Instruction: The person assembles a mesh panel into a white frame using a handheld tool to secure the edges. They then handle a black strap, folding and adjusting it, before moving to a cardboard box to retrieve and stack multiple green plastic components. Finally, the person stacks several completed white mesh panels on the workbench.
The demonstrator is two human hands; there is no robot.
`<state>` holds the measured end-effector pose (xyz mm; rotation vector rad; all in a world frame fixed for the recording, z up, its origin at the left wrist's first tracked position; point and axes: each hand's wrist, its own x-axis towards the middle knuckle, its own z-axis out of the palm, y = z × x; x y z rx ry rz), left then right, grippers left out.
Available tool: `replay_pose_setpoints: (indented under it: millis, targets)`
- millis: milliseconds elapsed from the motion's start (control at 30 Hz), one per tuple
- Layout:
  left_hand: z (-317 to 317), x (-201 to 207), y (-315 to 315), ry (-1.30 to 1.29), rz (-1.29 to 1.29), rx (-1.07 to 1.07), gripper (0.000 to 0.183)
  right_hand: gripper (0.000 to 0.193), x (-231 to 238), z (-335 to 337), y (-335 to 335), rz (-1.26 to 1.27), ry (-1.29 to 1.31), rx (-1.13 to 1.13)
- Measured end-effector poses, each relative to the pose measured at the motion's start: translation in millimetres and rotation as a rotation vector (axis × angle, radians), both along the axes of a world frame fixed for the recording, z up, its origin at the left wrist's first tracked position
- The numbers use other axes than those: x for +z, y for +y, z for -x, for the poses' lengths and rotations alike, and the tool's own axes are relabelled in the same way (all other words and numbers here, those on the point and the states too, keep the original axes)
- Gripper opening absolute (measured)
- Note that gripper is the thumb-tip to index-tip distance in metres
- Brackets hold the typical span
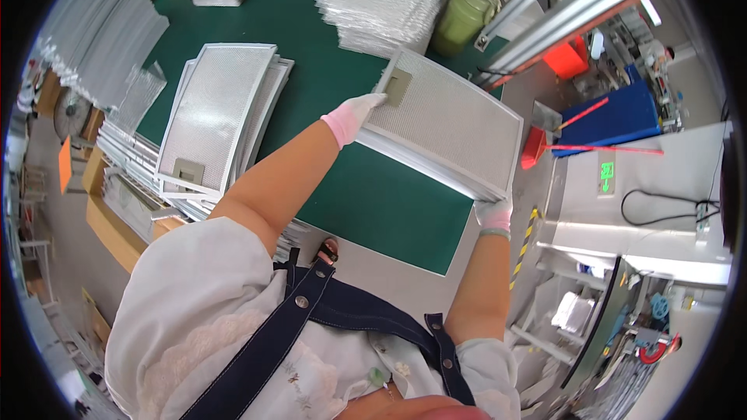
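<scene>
My left hand point(359, 113), in a white glove with a pink cuff, grips the left edge of a silver mesh filter panel point(451, 120) by its small tan latch plate. The fingers of my right hand point(493, 213), gloved the same way, wrap around the panel's near right corner and are partly hidden beneath it. More panel edges show under the held panel, so it lies on or is held with others; I cannot tell which. To the left, a stack of similar mesh filter panels point(222, 109) lies slightly fanned on the green table point(389, 210).
A pile of bubble-wrap sheets point(385, 0) and a green jug point(465, 19) stand at the back. Grey sheets point(93, 31) are stacked at far left. An aluminium frame point(572, 12) rises at the right, near a red dustpan point(534, 148) on the floor.
</scene>
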<state>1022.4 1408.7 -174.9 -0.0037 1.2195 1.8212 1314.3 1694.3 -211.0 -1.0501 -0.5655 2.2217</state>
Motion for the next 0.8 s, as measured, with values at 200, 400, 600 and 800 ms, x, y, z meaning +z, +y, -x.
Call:
replay_pose_setpoints:
  millis: [200,400,600,800]
  targets:
    - [-8.5,37.8,-23.8,0.254,0.338,-0.018,0.079,0.041,-8.6,5.0,3.1,0.09,-0.051,-0.063]
    - [17.1,126.3,-178.9,1.08,0.57,0.072,0.087,0.043,-20.3,-78.5,-43.1,-0.773,-0.745,-0.038]
    - [88.2,64.1,-492.2,0.892,0.975,0.268,0.082,0.04,54.8,16.3,-308.0,-0.964,-0.609,0.083]
    - [67.6,26.3,-512.3,-0.046,0.966,0.053,0.054,0.064,61.1,144.1,-446.1,-0.853,-0.293,0.743]
